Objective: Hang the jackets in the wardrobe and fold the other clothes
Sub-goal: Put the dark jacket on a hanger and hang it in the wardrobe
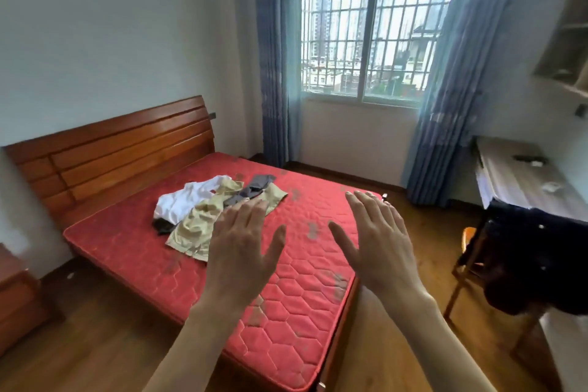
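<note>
A loose pile of clothes lies on the red mattress (pixel 286 312): a white garment (pixel 184 200), a beige garment (pixel 197 226), a grey garment (pixel 254 189) and a small dark piece (pixel 162 225). My left hand (pixel 241 251) and my right hand (pixel 378 242) are raised in front of me, fingers straight and spread, backs toward the camera, holding nothing. Both hover in the air on the near side of the pile. A dark jacket (pixel 534 261) hangs over a wooden chair at the right.
A wooden headboard (pixel 121 149) stands at the left, a nightstand (pixel 16 296) near the lower left. A desk (pixel 525 178) sits against the right wall under a shelf. A barred window with blue curtains (pixel 445 105) is behind. Wooden floor surrounds the bed.
</note>
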